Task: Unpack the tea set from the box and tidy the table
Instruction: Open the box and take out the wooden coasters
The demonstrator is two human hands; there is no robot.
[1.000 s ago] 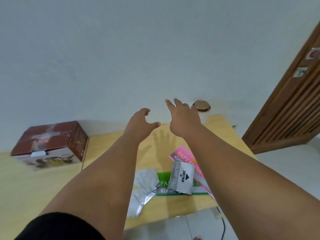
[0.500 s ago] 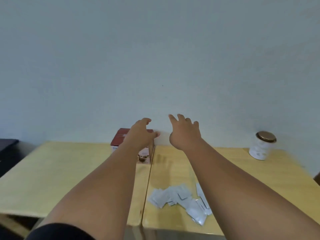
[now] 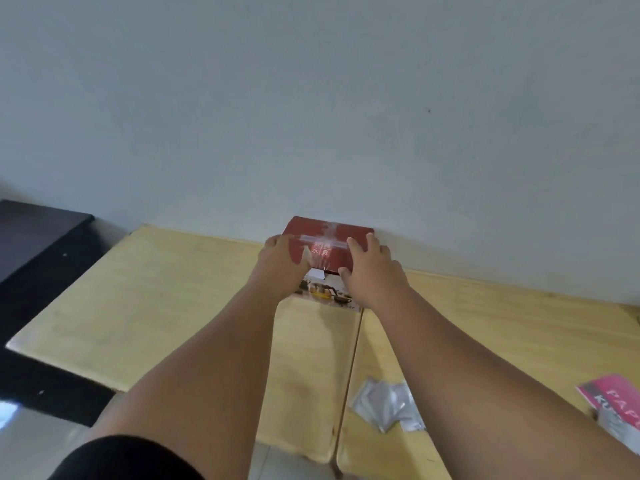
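Observation:
A dark red tea set box (image 3: 329, 237) with a pale cross-shaped sheen on its lid stands against the wall at the back of the yellow table (image 3: 156, 306). My left hand (image 3: 280, 268) grips the box's left front corner, thumb on the lid. My right hand (image 3: 372, 271) grips the right front corner, fingers over the lid and thumb at the front edge. The box's front face shows a picture of tea ware between my wrists. The box is closed.
Several silver sachets (image 3: 388, 403) lie near the front of the right table. A pink paper pack (image 3: 616, 400) sits at the far right edge. A dark cabinet (image 3: 31, 244) stands left of the tables. A seam runs between the two tabletops.
Both hands have moved forward from hovering in the air and now hold the box. The view has swung left and down, so the white jar is out of sight.

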